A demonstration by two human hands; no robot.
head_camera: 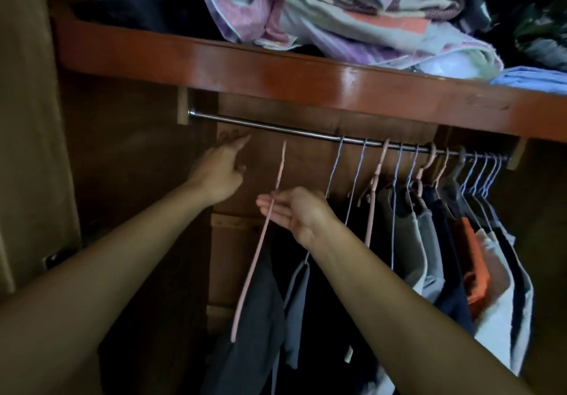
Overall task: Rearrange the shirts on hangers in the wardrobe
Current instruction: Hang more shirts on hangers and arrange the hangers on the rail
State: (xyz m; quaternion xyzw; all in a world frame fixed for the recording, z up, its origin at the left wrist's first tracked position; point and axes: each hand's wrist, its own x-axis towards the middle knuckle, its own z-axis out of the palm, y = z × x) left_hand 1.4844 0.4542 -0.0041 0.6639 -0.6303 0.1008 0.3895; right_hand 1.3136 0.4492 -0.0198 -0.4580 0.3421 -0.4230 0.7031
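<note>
Right hand (294, 210) pinches the neck of a pink hanger (264, 232) between thumb and fingers, other fingers fairly straight — the hook sits just above the hand, off the rail (276, 129) and just below it. The hanger's arm slants down-left from the hand, carrying a dark grey shirt (260, 318) that droops below the wrist.

Left hand (219, 173) is released, holding nothing, index finger pointing up toward the bare rail stretch up and left of the right hand.

Handling, as a judgement: hanger looks thin, light, fairly stiff; shirt is soft and limp, could slide off the tilted arm — best held at the neck under the hook, as now.

Right of the right hand, close by, two wire hangers (334, 164); further right a packed row of hung shirts (445, 225). Above everything, a shelf (276, 66) with piled folded fabrics (322, 11).
</note>
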